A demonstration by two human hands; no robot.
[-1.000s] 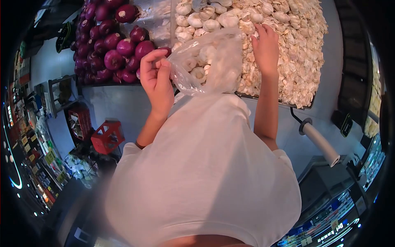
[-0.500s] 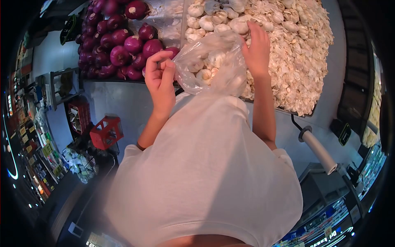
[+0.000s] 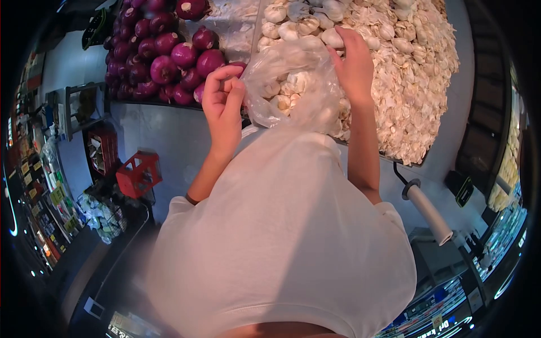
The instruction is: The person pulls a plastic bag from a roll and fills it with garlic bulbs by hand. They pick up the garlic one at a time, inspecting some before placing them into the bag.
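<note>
- Pinching the left rim of a clear plastic bag (image 3: pixel 318 84), the left hand (image 3: pixel 224 104) is pressing its thumb and curled fingers together; the bag is lying between the two hands.
- At the bag's far right edge, the right hand (image 3: pixel 355 70) is hanging beside a loose garlic bulb (image 3: pixel 331 38); its thumb and forefinger are standing apart, and whether this grip is bearing on the bulb or the plastic, one cannot tell.
- If the left pinch alone is supporting the rim, the limp plastic could be sagging shut or slipping, probably letting bulbs spill.
- The right forearm, passing close over the heap of small garlic pieces (image 3: pixel 414 107) right of the bag, could be dragging some loose.
- Counting gives one bag, two hands, one white roll (image 3: pixel 428 213) to the bag's lower right and one bright red crate (image 3: pixel 139 173) to its lower left.
- Several garlic bulbs (image 3: pixel 284 90) are sitting inside the bag, cloudy plastic hiding their number; red onions (image 3: pixel 166 69), left of it, are overlapping beyond exact counting.
</note>
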